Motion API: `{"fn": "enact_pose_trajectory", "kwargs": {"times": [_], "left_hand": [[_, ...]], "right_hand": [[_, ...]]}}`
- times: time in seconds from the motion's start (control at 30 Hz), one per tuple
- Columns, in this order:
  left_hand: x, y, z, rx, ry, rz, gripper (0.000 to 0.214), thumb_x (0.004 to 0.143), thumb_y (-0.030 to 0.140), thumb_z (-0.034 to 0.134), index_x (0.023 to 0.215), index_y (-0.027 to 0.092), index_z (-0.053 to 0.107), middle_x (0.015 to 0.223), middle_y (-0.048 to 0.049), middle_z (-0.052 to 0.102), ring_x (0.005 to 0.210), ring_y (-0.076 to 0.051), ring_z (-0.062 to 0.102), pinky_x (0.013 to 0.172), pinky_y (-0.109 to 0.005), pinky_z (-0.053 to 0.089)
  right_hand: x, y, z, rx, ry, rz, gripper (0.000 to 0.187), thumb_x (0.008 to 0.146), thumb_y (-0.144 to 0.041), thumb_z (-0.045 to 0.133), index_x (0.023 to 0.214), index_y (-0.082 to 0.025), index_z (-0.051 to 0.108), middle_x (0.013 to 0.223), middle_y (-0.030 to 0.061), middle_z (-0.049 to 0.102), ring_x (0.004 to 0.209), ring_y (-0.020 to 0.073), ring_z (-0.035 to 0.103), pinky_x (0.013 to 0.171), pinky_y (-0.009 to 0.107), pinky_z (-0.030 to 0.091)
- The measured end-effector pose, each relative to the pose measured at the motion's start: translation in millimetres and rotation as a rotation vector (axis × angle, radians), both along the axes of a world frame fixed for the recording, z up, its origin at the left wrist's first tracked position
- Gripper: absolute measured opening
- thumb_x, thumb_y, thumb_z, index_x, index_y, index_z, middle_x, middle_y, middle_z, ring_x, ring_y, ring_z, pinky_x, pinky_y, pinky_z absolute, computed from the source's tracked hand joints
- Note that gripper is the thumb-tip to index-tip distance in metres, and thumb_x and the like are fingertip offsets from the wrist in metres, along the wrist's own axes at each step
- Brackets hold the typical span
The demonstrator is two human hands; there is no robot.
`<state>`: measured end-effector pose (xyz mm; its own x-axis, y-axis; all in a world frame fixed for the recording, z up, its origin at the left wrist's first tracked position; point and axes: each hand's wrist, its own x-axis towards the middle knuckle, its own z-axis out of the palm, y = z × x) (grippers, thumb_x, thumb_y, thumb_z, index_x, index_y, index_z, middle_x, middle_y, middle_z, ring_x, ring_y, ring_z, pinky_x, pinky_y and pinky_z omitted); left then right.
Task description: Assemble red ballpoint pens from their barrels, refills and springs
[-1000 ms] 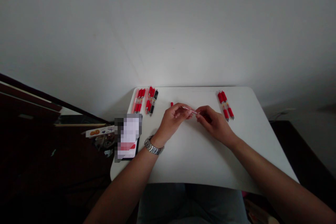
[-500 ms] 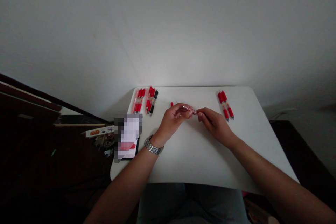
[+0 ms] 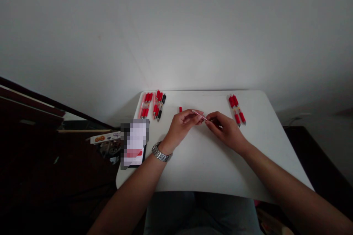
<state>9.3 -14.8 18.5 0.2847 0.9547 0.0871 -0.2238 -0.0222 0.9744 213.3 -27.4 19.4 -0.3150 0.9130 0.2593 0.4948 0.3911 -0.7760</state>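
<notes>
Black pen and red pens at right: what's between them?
Head view: a red piece, the left hand holding a slender rod, and the right hand.

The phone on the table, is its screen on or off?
On: the phone shows bright white and red, though mostly pixelated.

A band [image 3: 161, 152] of silver-coloured metal links, like a watch strap, is worn just behind the grip of the left hand [image 3: 187, 120]. Both forearms [image 3: 275, 170] are left bare. Well behind the grip, dull grey-blue legwear [image 3: 171, 211] is worn, dimmed by shadow.
</notes>
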Motion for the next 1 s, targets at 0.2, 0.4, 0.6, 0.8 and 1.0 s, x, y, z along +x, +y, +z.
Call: {"fn": "enact_pose_trajectory", "kwargs": {"times": [0.2,0.4,0.6,0.8,1.0], "left_hand": [[-0.8,-0.1,-2.9,-0.034,0.010,0.010,0.031,0.090,0.041,0.074,0.111,0.018,0.077,0.109,-0.0105,0.078,0.096,-0.019,0.074,0.095,-0.036,0.060],[-2.1,-0.4,-1.4,-0.036,0.014,0.022,0.031,0.091,0.040,0.074,0.111,0.017,0.078,0.109,-0.0106,0.079,0.098,-0.019,0.074,0.096,-0.036,0.059],[-1.0,-0.4,-0.4,-0.024,-0.003,0.033,0.029,0.091,0.041,0.074,0.107,0.018,0.078,0.106,-0.0102,0.079,0.097,-0.019,0.075,0.097,-0.037,0.059],[-0.8,-0.7,-0.5,-0.018,0.008,0.039,0.030,0.090,0.043,0.074,0.106,0.018,0.078,0.106,-0.0106,0.079,0.096,-0.020,0.075,0.096,-0.039,0.060],[-1.1,1.6,-3.6,-0.029,0.001,0.056,0.030,0.088,0.043,0.077,0.103,0.017,0.077,0.102,-0.0094,0.079,0.090,-0.017,0.074,0.091,-0.035,0.060]], "right_hand": [[-0.4,-0.3,-0.6,-0.042,0.001,0.002,0.021,0.101,-0.042,0.056,0.105,-0.021,0.057,0.079,0.0022,0.068,0.064,0.0146,0.059,0.059,0.027,0.045],[-0.8,-1.0,5.0,-0.021,-0.011,0.012,0.028,0.104,-0.044,0.049,0.112,-0.020,0.061,0.079,0.0023,0.067,0.064,0.0151,0.059,0.063,0.028,0.047],[-1.1,1.0,6.9,0.057,-0.039,0.038,0.031,0.107,-0.041,0.043,0.108,-0.021,0.067,0.086,0.0068,0.070,0.078,0.0199,0.066,0.074,0.032,0.051],[-1.0,1.2,4.9,0.061,-0.046,0.026,0.027,0.105,-0.041,0.047,0.106,-0.021,0.066,0.090,0.0077,0.071,0.079,0.0207,0.066,0.072,0.033,0.052],[0.0,1.2,1.8,0.065,-0.035,-0.010,0.022,0.102,-0.040,0.054,0.104,-0.020,0.063,0.086,0.0066,0.070,0.071,0.0182,0.064,0.066,0.031,0.051]]}}
